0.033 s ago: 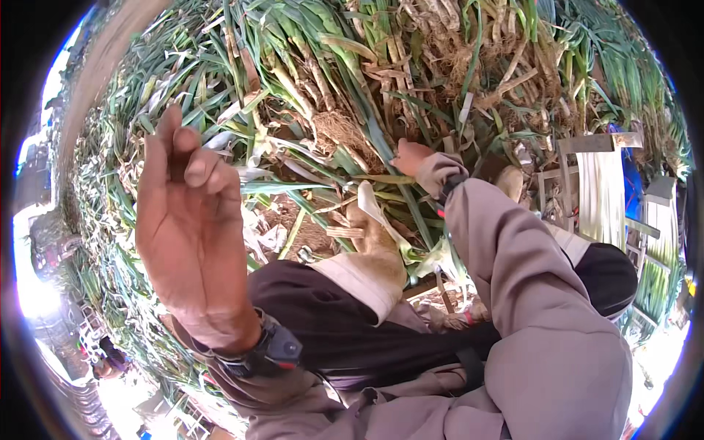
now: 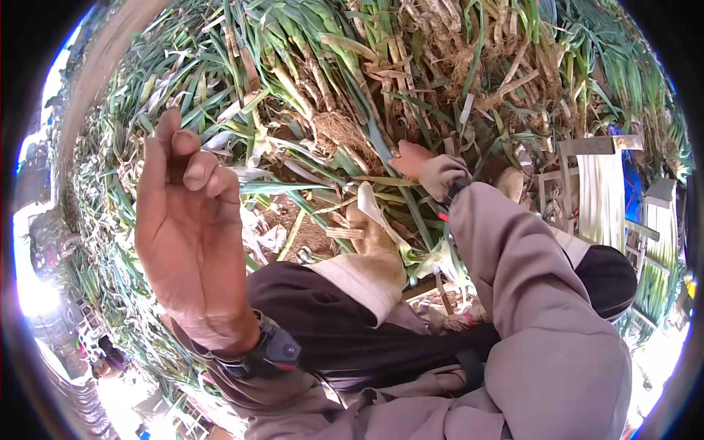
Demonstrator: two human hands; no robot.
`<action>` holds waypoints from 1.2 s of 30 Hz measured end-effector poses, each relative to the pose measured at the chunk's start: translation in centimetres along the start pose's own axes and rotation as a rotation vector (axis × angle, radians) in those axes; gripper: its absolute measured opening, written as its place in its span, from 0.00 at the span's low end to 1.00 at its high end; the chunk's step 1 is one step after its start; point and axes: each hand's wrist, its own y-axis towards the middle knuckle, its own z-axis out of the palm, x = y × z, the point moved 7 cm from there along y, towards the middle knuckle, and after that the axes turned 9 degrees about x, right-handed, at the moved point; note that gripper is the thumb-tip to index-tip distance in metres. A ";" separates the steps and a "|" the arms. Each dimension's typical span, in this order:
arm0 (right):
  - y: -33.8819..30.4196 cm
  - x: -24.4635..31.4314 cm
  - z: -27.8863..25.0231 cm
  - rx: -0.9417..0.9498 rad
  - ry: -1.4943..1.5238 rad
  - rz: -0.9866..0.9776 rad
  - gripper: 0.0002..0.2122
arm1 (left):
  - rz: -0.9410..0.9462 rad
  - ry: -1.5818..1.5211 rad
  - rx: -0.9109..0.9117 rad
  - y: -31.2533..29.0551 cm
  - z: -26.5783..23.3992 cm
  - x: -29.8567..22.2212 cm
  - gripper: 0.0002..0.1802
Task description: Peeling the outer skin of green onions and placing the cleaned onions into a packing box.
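My left hand is raised at the left, palm in view and fingers partly bent, with nothing in it. It is open and apart from the plants below. My right hand reaches down at the middle, its fingers curled in beside a long green leaf. Part of those fingers is hidden, and what they hold, if anything, I cannot make out. Just left of it lie green onions with a brown root clump. More green onions with dry roots are heaped beyond the hand.
Metal racks at the right hold white onion stalks and a second bundle. My bent legs frame bare soil strewn with peeled leaves. Piled greens spread along the left. A blurred brown shape crosses the upper left.
My right hand and forearm have shifted very slightly toward me. My left hand stays almost still, and the onions keep their places.
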 end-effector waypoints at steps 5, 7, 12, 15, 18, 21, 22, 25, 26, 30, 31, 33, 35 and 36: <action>-11.8 10.5 -4.6 0.233 0.734 -0.354 0.23 | 0.038 0.102 -0.043 -1.5 0.2 -1.5 0.23; -13.7 7.0 -6.7 0.101 0.673 -0.370 0.22 | 0.026 0.106 0.036 0.6 2.3 0.0 0.21; -22.1 11.4 -10.1 0.213 0.553 -0.387 0.21 | -0.056 0.201 -0.111 0.9 1.3 1.8 0.15; -33.3 17.1 -16.8 0.203 0.622 -0.444 0.23 | 0.005 0.208 -0.244 2.3 -1.5 1.5 0.12; -41.4 18.2 -21.0 0.148 0.625 -0.656 0.19 | 0.008 0.115 -0.312 4.6 -2.8 4.4 0.12; -48.9 20.3 -21.5 0.222 0.509 -0.748 0.23 | -0.183 0.166 -0.360 6.0 -1.8 9.2 0.23; -50.0 19.0 -20.5 0.241 0.508 -0.720 0.21 | -0.303 0.144 -0.400 5.9 0.0 11.7 0.23; -52.9 18.7 -16.6 0.374 0.535 -0.733 0.21 | -0.185 -0.280 -0.044 7.5 -2.0 10.0 0.22; -53.3 17.1 -15.8 0.385 0.578 -0.696 0.21 | -0.081 -0.323 -0.073 7.9 -0.7 10.2 0.20; -47.1 9.4 -12.2 0.253 0.213 -0.554 0.23 | 0.072 -0.316 0.040 7.5 3.6 8.8 0.20; -45.9 8.6 -12.5 0.119 0.151 -0.599 0.24 | 0.062 -0.295 0.038 6.9 4.8 9.2 0.20; -44.1 9.9 -14.2 -0.105 0.137 -0.616 0.28 | 0.057 -0.141 0.115 6.0 6.6 9.0 0.19; -42.8 15.4 -17.4 -0.253 0.261 -0.523 0.33 | 0.038 -0.089 0.129 4.5 6.5 8.8 0.20; -42.1 17.8 -19.3 -0.389 0.206 -0.579 0.34 | 0.029 -0.080 0.159 4.4 7.3 9.3 0.20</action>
